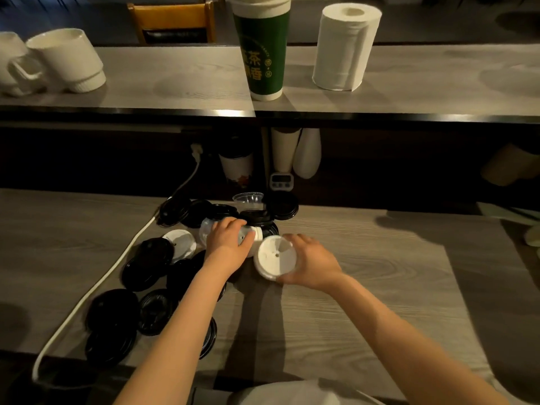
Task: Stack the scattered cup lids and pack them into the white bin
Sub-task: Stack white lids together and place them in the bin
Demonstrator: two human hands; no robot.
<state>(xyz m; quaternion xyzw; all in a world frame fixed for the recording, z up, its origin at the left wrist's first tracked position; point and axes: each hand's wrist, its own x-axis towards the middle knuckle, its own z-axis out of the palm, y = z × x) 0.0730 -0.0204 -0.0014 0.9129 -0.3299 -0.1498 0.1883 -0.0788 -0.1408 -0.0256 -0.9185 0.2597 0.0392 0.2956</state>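
Several black cup lids (pixel 152 260) lie scattered on the wooden counter, left of centre. A white lid (pixel 181 244) lies flat among them. My left hand (pixel 228 242) grips another white lid (pixel 253 235) at the middle of the pile, over a clear lid (pixel 208 228). My right hand (pixel 309 263) holds a white lid (pixel 274 258) tilted on edge just right of the left hand. A clear lid (pixel 248 197) and a black lid (pixel 285 205) sit behind the pile. No white bin is in view.
A white power cable (pixel 96 287) runs across the counter's left side past the lids. On the raised shelf stand a tall green cup stack (pixel 263 51), a paper towel roll (pixel 344 45) and white mugs (pixel 64 59). A small timer (pixel 281 181) and cups sit under the shelf.
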